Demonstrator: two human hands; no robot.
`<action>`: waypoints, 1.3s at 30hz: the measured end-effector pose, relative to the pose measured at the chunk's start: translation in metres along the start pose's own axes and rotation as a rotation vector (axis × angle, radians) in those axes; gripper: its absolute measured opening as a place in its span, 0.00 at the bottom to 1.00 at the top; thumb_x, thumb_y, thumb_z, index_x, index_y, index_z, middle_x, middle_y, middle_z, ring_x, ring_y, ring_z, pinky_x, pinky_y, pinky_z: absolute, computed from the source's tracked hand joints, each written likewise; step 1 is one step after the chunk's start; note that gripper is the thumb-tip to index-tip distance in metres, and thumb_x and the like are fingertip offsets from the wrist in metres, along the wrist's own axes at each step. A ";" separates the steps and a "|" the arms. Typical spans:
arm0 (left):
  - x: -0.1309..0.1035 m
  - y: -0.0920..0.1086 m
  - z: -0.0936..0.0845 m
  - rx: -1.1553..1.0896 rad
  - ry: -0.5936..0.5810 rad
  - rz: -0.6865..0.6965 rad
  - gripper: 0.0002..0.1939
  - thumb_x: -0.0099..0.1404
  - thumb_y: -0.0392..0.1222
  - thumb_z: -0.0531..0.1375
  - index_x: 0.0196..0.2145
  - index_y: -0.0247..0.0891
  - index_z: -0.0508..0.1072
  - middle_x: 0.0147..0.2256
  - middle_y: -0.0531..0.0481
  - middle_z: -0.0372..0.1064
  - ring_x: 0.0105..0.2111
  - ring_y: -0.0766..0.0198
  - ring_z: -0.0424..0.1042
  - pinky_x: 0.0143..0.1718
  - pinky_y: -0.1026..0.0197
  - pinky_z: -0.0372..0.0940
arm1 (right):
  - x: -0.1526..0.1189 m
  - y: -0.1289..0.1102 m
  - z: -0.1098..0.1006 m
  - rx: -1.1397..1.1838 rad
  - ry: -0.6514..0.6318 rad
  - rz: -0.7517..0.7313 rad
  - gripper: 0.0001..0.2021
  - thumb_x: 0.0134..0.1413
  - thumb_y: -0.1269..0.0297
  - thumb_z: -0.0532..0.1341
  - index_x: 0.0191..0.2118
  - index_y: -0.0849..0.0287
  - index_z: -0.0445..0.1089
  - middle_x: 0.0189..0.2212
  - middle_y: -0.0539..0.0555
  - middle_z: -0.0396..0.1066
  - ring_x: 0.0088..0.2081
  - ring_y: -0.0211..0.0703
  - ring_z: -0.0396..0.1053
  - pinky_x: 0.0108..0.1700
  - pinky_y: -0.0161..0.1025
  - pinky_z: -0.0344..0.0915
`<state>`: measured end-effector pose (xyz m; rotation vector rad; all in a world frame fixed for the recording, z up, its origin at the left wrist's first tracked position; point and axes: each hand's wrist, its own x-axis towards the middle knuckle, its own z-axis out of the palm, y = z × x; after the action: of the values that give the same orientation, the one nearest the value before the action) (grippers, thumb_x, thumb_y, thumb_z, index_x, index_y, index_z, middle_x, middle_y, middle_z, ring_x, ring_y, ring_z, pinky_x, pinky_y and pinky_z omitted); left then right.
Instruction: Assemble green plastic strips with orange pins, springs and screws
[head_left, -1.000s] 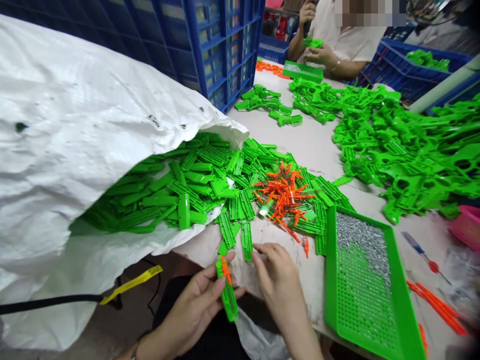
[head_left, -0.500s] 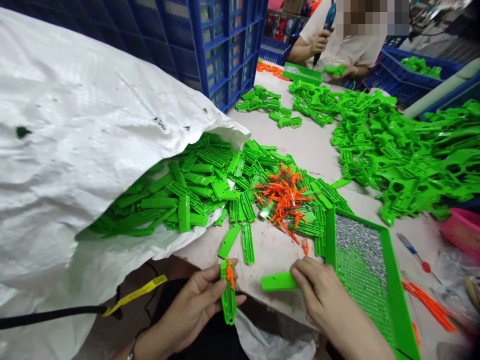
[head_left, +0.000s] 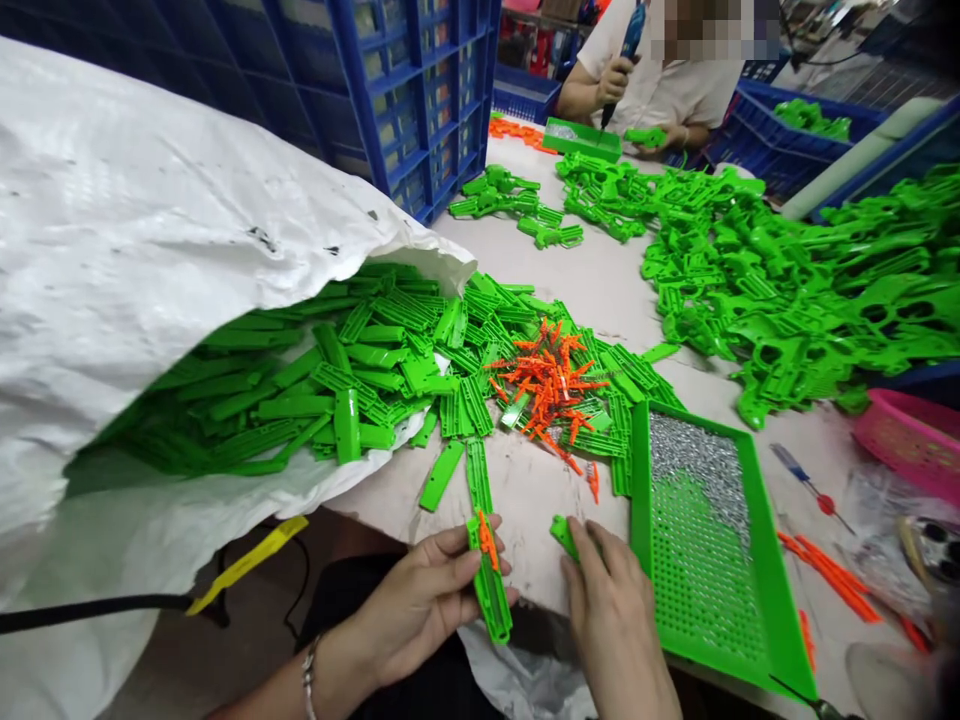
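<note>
My left hand (head_left: 442,580) grips a long green plastic shell half (head_left: 493,605) between thumb and fingers, its hollow side up. An orange plastic piece (head_left: 487,542) lies in the upper part of that shell. Closed round a second green plastic cover (head_left: 561,532), my right hand (head_left: 611,590) hides most of it; only one end shows past the fingers. A heap of orange plastic pieces (head_left: 555,385) rests on many green shell halves (head_left: 390,350) beyond my hands. To the right of my right hand stands a green tray (head_left: 641,480) with small silvery metal parts (head_left: 694,450).
A white sack (head_left: 187,210) spills shell halves at the left. Behind it stands a blue crate (head_left: 420,100). Green toy-gun bodies (head_left: 795,280) are piled at the right, near a pink basket (head_left: 907,440) and a screwdriver (head_left: 810,485). Across the table, a person (head_left: 637,90) holds a power screwdriver.
My right hand has turned the green cover, so less of it shows, and its fingers point more forward. My left hand has shifted right with the shell. The view has moved slightly.
</note>
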<state>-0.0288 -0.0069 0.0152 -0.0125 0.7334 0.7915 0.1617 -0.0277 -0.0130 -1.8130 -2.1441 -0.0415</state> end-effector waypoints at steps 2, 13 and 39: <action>0.001 -0.002 0.000 -0.004 -0.010 -0.007 0.13 0.49 0.33 0.65 0.35 0.35 0.75 0.30 0.48 0.73 0.31 0.64 0.71 0.42 0.55 0.63 | -0.002 -0.002 -0.005 0.119 0.018 -0.010 0.16 0.60 0.62 0.45 0.48 0.63 0.62 0.38 0.61 0.66 0.39 0.50 0.64 0.40 0.50 0.61; 0.001 -0.014 0.003 0.143 0.022 0.118 0.15 0.44 0.35 0.67 0.34 0.40 0.76 0.32 0.49 0.74 0.35 0.63 0.70 0.38 0.65 0.61 | 0.005 -0.049 -0.026 0.656 0.007 -0.084 0.20 0.52 0.74 0.55 0.52 0.55 0.61 0.40 0.54 0.68 0.42 0.41 0.66 0.40 0.35 0.67; 0.009 -0.030 0.027 0.263 0.048 0.223 0.15 0.52 0.41 0.63 0.39 0.42 0.73 0.37 0.48 0.73 0.39 0.59 0.70 0.42 0.60 0.62 | -0.020 -0.017 -0.027 0.639 0.084 0.134 0.20 0.53 0.64 0.57 0.53 0.57 0.58 0.41 0.57 0.62 0.39 0.40 0.66 0.38 0.33 0.67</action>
<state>0.0105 -0.0151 0.0225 0.2926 0.8903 0.9033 0.1538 -0.0562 0.0107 -1.5244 -1.6995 0.5269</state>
